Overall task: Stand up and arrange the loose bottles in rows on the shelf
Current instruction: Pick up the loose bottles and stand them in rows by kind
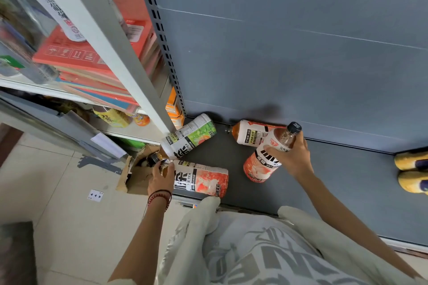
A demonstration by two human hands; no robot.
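Several ice tea bottles are on the dark grey bottom shelf [347, 192]. My right hand [292, 155] grips the shoulder of a peach-label bottle [264, 162], which is tilted with its black cap up. Behind it a second peach bottle [249, 133] lies on its side against the back panel. My left hand [161, 174] holds the neck end of a third peach bottle [201, 180] lying at the shelf's front edge. A green-label bottle [191, 136] lies on its side near the upright post.
A slotted grey upright [162, 37] and back panel bound the shelf. Two yellow objects [411, 171] sit at the shelf's right. A torn cardboard box [136, 173] and a playing card [95, 195] lie on the tiled floor left. The neighbouring rack holds orange boxes [76, 53].
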